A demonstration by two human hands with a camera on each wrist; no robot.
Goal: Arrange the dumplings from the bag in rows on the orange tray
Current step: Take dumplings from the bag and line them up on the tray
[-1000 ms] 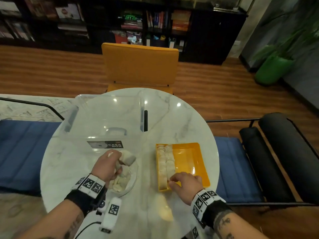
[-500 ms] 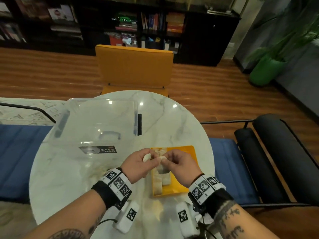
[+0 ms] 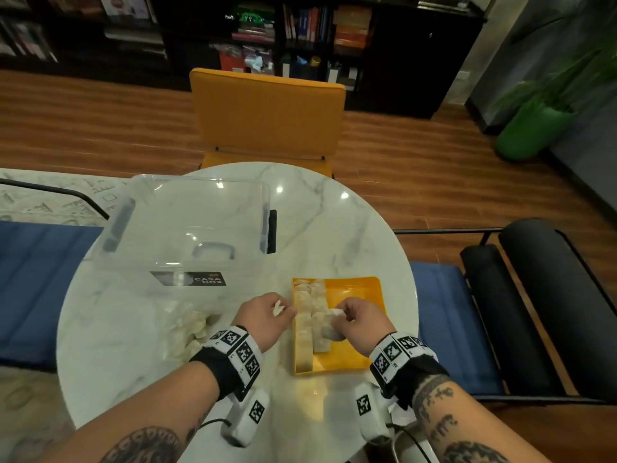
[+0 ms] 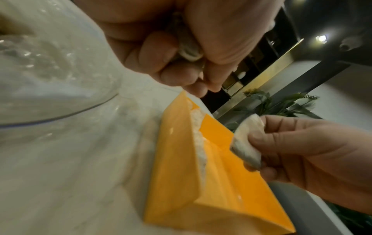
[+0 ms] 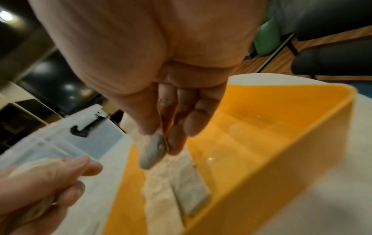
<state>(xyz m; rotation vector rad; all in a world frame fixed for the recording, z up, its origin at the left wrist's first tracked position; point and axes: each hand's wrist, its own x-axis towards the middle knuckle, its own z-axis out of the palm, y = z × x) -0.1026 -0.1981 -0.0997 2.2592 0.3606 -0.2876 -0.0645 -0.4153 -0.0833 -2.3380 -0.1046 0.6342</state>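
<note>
The orange tray lies on the marble table to my right, with two rows of pale dumplings along its left side. My left hand hovers at the tray's left rim and grips one dumpling in curled fingers. My right hand is above the second row, pinching another dumpling between thumb and fingers. That dumpling hangs just above the tray. The clear bag with several dumplings lies left of my left hand.
A large clear plastic box with a black label stands at the table's back left. An orange chair is pushed in at the far side. The tray's right half is bare orange. Black chair arms stand to the right.
My left hand came from the bag to the tray with a dumpling. Both hands met over the tray and have now drawn slightly apart, each holding one dumpling.
</note>
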